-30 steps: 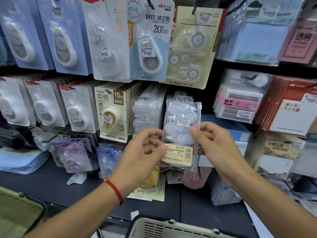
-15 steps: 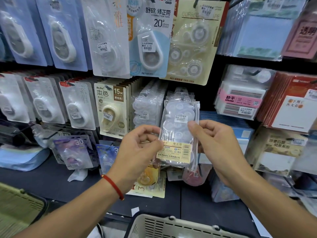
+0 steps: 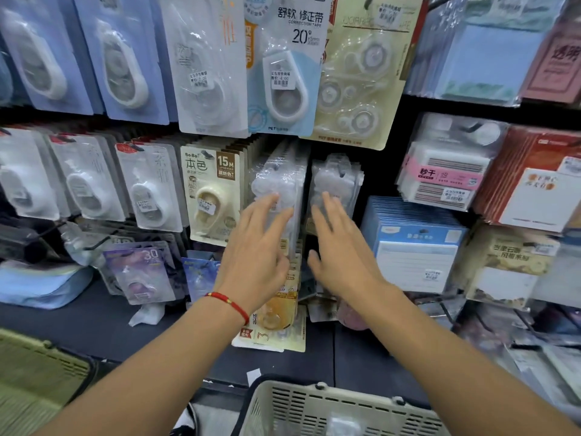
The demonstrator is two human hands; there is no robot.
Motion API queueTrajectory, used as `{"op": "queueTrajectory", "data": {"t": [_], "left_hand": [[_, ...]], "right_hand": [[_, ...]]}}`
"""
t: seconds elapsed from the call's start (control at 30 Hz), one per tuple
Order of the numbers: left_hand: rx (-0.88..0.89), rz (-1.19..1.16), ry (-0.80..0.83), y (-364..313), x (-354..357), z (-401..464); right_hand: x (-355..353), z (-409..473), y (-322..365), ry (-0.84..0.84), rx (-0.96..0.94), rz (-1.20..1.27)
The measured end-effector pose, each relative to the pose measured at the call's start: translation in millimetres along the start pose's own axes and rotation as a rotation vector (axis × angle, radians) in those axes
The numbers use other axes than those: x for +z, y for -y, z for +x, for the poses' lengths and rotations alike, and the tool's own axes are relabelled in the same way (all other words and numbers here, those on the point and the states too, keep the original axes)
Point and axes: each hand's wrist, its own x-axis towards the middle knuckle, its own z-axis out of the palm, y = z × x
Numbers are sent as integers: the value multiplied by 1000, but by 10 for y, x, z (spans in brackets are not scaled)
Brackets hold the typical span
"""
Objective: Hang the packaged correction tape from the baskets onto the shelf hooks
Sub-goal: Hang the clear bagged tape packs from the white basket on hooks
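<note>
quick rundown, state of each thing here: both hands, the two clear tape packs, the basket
left hand: open, straight fingers pressed against the left clear pack
right hand: open, fingers straight against the right clear pack
left clear pack: hanging in its row
right clear pack: hanging on a hook
basket: below the hands, contents unclear

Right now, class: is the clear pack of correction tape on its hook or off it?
On. The clear pack hangs from a hook through its top hole; the left hand and right hand have straight fingers against the packs.

Red cord bracelet (image 3: 231, 304), bare forearms
</note>
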Motion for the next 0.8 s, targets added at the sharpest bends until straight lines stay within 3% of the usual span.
{"op": "queueTrajectory", "data": {"t": [0.27, 0.43, 0.53, 0.6, 0.67, 0.8], "left_hand": [[30, 103, 174, 167, 71, -121], [21, 79, 208, 107, 60, -376], [42, 74, 259, 59, 164, -671], [67, 77, 365, 43, 276, -934], [69, 111, 549, 33, 409, -1254], [-52, 215, 991, 86, 720, -1953]], "right_hand": [[179, 400, -117, 52, 179, 70], [220, -49, -74, -78, 222, 514], [342, -563, -65, -147, 173, 639], [477, -924, -141, 20, 170, 714], [692, -1241, -261, 293, 179, 702], [1344, -1807, -494, 902, 166, 320]]}}
